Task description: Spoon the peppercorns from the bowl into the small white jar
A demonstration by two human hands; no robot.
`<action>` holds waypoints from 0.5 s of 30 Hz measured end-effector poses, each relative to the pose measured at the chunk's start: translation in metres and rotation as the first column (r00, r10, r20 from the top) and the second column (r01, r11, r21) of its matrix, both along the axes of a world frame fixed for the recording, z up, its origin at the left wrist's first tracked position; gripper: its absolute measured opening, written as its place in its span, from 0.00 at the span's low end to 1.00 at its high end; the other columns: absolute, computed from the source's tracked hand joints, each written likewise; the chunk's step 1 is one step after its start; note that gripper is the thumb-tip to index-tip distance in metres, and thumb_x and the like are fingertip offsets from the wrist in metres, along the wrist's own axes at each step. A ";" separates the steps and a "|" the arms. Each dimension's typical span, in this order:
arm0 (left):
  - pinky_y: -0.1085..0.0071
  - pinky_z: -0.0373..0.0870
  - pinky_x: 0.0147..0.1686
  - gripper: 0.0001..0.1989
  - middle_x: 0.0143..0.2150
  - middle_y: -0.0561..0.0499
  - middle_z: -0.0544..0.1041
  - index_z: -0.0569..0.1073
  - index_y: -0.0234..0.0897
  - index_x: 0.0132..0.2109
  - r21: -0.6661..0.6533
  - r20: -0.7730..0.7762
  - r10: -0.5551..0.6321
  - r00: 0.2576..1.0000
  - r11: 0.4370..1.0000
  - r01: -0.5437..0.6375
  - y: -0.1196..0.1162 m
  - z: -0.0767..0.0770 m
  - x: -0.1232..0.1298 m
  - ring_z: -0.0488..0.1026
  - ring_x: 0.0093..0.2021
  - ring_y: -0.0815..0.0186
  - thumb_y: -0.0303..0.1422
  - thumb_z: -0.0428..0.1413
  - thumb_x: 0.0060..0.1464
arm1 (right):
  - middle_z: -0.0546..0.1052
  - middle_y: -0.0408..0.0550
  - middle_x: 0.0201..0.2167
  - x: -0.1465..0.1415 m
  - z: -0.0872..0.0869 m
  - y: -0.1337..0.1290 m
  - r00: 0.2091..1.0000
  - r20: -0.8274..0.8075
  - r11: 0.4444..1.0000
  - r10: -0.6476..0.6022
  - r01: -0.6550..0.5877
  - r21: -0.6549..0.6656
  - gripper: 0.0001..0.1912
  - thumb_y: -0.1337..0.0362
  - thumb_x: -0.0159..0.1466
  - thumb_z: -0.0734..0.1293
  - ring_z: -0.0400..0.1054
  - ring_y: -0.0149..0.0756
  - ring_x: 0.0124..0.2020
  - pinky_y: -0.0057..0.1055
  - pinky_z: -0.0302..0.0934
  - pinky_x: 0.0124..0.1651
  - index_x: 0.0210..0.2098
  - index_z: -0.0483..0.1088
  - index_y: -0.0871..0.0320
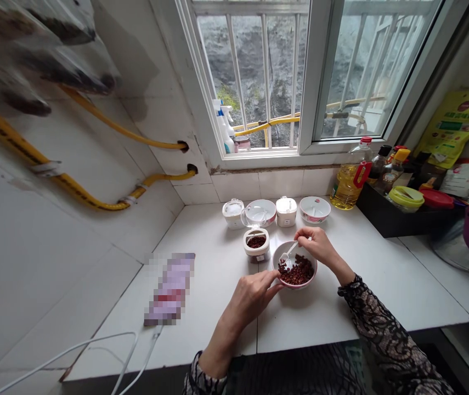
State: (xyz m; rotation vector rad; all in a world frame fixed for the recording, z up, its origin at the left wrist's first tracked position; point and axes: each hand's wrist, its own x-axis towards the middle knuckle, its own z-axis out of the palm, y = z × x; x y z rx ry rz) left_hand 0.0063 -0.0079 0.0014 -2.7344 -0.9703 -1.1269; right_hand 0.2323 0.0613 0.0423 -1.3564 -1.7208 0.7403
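A white bowl (274, 253) with a pinkish rim stands on the white tiled counter, holding dark red grains that look like Sichuan peppercorns (298, 272). My left hand (251, 296) grips the bowl's near left edge between thumb and fingers. Pinched in my right hand (320, 246) is a small white plastic spoon (290, 250), its head dipping into the bowl at the left side of the grains. Just left of the bowl sits a seasoning jar (257, 253) with its clear lid raised and similar dark red grains inside.
Behind stand a jar of white powder (233, 215), a white bowl (260, 211), a lidded white jar (286, 213) and another bowl (315, 209). An oil bottle (345, 184) and a black condiment rack (386, 214) are at right. A blurred phone-like object (171, 288) with a white cable lies left.
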 end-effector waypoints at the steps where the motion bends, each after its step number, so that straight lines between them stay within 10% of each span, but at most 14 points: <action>1: 0.75 0.64 0.22 0.17 0.29 0.52 0.78 0.70 0.36 0.44 0.003 0.000 0.000 1.000 1.000 0.000 0.000 0.000 0.000 0.75 0.23 0.69 0.41 0.42 0.72 | 0.74 0.42 0.19 0.000 0.000 0.000 0.999 -0.043 1.000 -0.001 0.000 -0.026 0.09 0.66 0.51 0.61 0.67 0.33 0.24 0.28 0.59 0.30 0.24 0.75 0.57; 15: 0.74 0.65 0.21 0.18 0.28 0.52 0.78 0.70 0.36 0.42 0.033 -0.006 0.018 1.000 0.999 -0.017 0.000 0.000 0.001 0.75 0.23 0.68 0.41 0.42 0.72 | 0.75 0.43 0.20 -0.009 -0.002 0.008 0.915 -0.403 0.995 -0.018 -0.023 -0.097 0.09 0.59 0.50 0.67 0.69 0.33 0.24 0.31 0.65 0.33 0.26 0.75 0.58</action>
